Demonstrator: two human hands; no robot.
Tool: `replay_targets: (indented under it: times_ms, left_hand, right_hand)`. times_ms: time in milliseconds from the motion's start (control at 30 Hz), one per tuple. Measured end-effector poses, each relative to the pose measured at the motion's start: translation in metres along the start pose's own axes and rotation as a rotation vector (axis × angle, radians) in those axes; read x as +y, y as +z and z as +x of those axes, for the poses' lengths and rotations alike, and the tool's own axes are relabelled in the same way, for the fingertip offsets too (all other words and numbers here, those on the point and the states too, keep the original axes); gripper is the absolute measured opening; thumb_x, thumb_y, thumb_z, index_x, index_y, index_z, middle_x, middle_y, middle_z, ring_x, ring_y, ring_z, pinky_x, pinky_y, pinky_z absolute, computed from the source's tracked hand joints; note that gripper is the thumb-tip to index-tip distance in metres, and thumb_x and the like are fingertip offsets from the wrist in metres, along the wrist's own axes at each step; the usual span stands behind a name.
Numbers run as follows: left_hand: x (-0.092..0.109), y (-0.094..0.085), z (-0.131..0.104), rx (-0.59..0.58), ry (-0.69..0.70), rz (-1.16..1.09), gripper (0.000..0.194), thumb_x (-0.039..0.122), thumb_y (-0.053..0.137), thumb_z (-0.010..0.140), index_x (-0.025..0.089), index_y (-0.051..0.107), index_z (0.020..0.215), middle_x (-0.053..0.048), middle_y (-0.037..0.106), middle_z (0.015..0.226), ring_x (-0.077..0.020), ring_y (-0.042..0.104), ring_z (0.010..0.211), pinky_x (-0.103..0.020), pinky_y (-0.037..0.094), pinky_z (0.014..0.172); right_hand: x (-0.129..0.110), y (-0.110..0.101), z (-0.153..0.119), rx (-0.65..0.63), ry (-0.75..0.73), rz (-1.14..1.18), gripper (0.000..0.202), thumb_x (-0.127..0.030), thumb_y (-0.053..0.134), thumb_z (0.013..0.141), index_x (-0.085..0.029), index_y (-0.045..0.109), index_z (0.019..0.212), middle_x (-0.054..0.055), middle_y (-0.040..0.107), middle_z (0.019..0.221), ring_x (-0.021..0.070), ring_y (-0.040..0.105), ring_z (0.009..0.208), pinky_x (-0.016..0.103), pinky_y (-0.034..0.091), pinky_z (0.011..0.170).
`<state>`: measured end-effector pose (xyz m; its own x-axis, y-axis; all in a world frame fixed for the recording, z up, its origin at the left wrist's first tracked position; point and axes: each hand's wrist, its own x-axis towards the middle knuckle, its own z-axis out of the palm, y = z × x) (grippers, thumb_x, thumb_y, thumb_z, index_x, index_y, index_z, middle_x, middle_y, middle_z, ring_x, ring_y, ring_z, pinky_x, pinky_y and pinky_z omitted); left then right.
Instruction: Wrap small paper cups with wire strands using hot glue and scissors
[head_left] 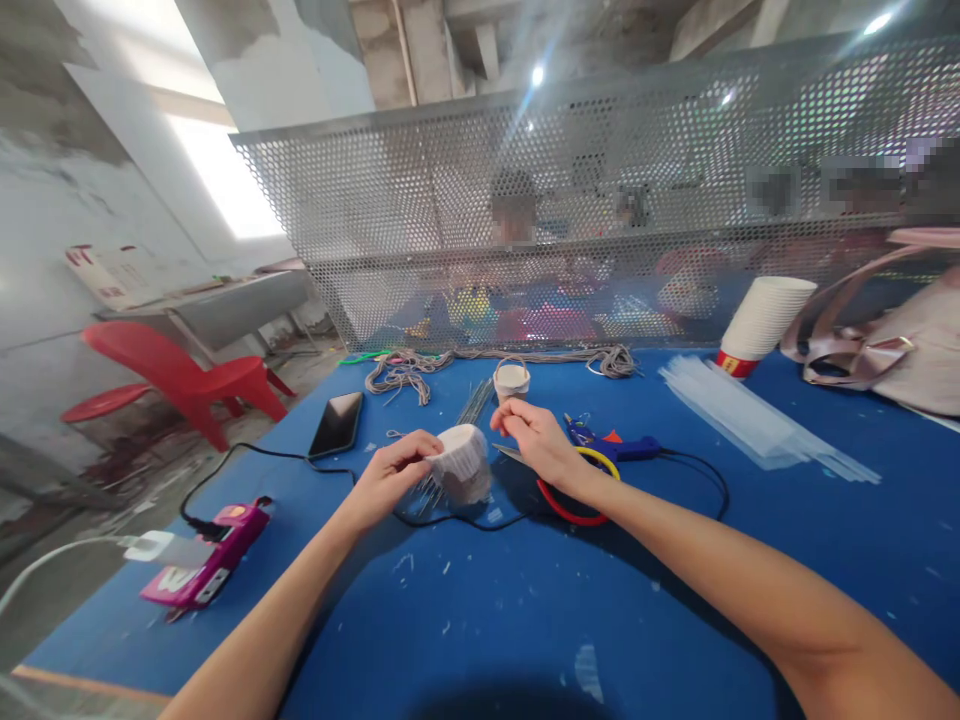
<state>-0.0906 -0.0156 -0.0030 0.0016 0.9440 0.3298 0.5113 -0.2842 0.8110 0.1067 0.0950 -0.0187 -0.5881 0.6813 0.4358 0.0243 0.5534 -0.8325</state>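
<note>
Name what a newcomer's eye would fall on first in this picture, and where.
Probably the left hand, holding a pale cup by its rim over the middle of the blue table. Nearby, bright yellow-and-red scissors lie partly hidden by the right hand. A red chair stands beyond the table's left edge.

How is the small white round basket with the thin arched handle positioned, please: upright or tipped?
Upright: the small white round basket sits rim-up, with its handle arching above it; the right hand partly hides its base.
</note>
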Motion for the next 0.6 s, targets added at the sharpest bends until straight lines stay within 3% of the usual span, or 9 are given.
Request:
replay_targets:
  times_ms: [133, 267, 433, 600]
  left_hand:
    - [-0.003, 0.002, -0.002, -0.074, 0.001, -0.055, 0.016, 0.021, 0.053, 0.075, 0.018, 0.062, 0.063, -0.006, 0.067, 0.084, -0.0207, 0.06, 0.083, -0.031, 0.046, 0.079]
    - [-0.014, 0.002, -0.003, -0.095, -0.02, -0.086, 0.014, 0.018, 0.052, 0.074, 0.018, 0.063, 0.065, -0.007, 0.068, 0.095, -0.0225, 0.06, 0.09, -0.034, 0.046, 0.084]
    - [-0.016, 0.002, -0.002, -0.084, -0.021, -0.086, 0.021, 0.025, 0.054, 0.078, 0.02, 0.069, 0.092, -0.009, 0.067, 0.112, -0.0272, 0.057, 0.106, -0.039, 0.043, 0.092]
    - [-0.008, 0.003, -0.002, -0.075, -0.057, 0.01, 0.023, 0.04, 0.061, 0.08, 0.02, 0.071, 0.08, -0.01, 0.064, 0.117, -0.0258, 0.06, 0.101, -0.034, 0.049, 0.081]
  right_hand:
    - [-0.011, -0.002, 0.002, -0.195, -0.041, 0.102, 0.017, -0.027, 0.059, 0.084, -0.02, 0.065, 0.097, 0.007, 0.061, 0.116, 0.018, 0.057, 0.103, 0.029, 0.048, 0.08]
    - [-0.009, -0.001, 0.002, -0.44, -0.037, 0.169, 0.012, -0.023, 0.069, 0.077, -0.018, 0.068, 0.088, 0.006, 0.066, 0.109, 0.0183, 0.06, 0.102, 0.034, 0.045, 0.091]
    - [-0.003, 0.001, 0.002, -0.394, -0.019, 0.118, 0.014, -0.018, 0.076, 0.069, -0.017, 0.068, 0.08, 0.005, 0.067, 0.103, 0.019, 0.061, 0.099, 0.035, 0.045, 0.092]
    - [0.0, -0.001, 0.004, -0.413, -0.009, 0.096, 0.025, -0.013, 0.078, 0.064, -0.015, 0.068, 0.087, 0.007, 0.064, 0.108, 0.0201, 0.06, 0.099, 0.035, 0.047, 0.089]
